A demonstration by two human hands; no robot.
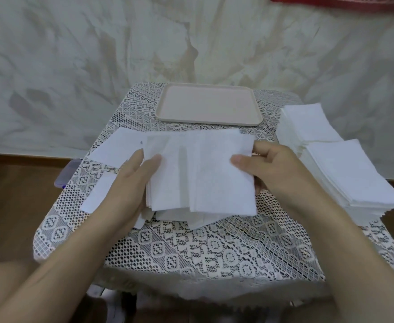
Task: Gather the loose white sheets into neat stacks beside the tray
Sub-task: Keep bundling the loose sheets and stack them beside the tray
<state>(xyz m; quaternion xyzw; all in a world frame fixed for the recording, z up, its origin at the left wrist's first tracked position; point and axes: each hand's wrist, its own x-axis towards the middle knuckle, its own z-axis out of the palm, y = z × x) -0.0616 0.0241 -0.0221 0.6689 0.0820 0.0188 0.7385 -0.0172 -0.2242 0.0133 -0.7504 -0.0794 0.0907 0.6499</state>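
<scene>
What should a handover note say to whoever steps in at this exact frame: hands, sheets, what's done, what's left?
Left hand grips the left edge of the uneven bundle; right hand grips its right edge.
The bundle is at the table's middle, in front of the empty tray.
Done: far stack and near stack sit at the table's right side.
Left: square the bundle and stack it, then gather the far loose sheet and near loose sheet on the left.
</scene>
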